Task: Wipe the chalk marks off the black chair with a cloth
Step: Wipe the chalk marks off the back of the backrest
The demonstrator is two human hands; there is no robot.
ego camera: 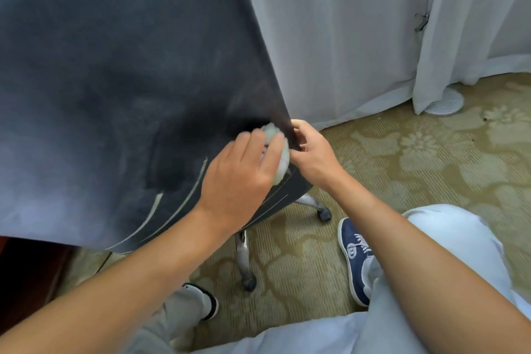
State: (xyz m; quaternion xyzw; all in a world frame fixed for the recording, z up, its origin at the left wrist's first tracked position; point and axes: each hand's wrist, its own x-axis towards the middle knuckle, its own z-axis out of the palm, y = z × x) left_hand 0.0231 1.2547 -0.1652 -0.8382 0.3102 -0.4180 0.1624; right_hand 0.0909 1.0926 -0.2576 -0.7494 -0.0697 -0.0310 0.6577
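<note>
Here the left hand point(244, 172) presses a wadded cloth point(280, 152) to the black chair point(115, 80), fingers curled round it, while the right hand point(311, 152) beside it pinches the edge taut, chalk marks point(155, 208) remaining below.

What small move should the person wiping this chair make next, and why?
Probably slide the cloth in the left hand down-left over the pale chalk lines still on the black chair, while the right hand holds its edge steady.
</note>
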